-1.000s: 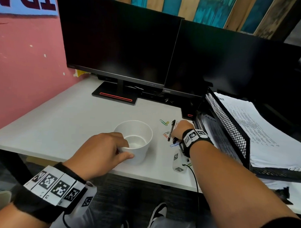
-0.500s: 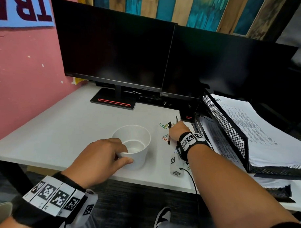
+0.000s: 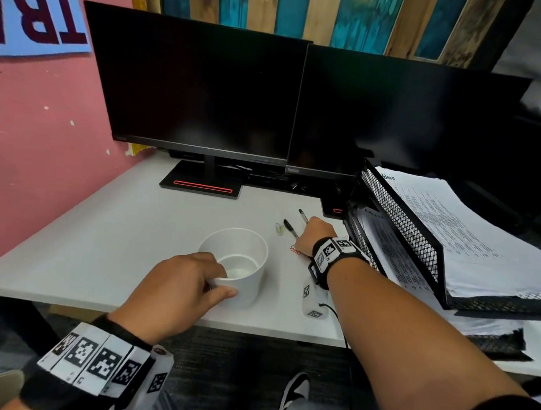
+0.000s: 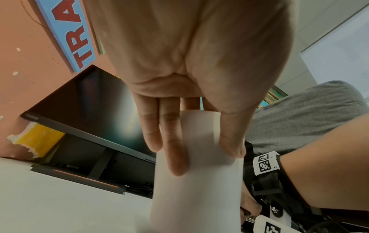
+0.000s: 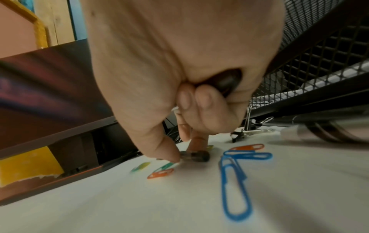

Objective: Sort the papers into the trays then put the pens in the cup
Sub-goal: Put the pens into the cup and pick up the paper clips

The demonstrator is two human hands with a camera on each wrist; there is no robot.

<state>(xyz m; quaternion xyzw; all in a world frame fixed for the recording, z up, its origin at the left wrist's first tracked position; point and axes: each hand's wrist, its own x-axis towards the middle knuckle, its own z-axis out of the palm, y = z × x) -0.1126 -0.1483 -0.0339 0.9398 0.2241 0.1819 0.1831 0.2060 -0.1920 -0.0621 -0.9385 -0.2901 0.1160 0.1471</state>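
A white cup (image 3: 235,262) stands near the desk's front edge. My left hand (image 3: 217,279) grips its rim; the left wrist view shows fingers and thumb round the cup (image 4: 199,181). My right hand (image 3: 314,234) is down on the desk beside the mesh trays (image 3: 400,221). Two dark pens poke out beyond it, one pen (image 3: 290,227) to the left and the other pen (image 3: 303,215) farther back. In the right wrist view, curled fingers hold a dark pen (image 5: 225,82) against the palm. The thumb and forefinger touch the end of a second pen (image 5: 196,156) lying on the desk. Printed papers (image 3: 446,223) fill the trays.
Coloured paper clips (image 5: 235,186) lie scattered around my right hand, with binder clips (image 5: 249,130) close to the tray foot. Two dark monitors (image 3: 206,89) stand along the back. A pink wall closes the left side.
My right hand has moved a little farther back across the desk with a pen in it and now reaches a second pen. My left hand has stayed on the cup.
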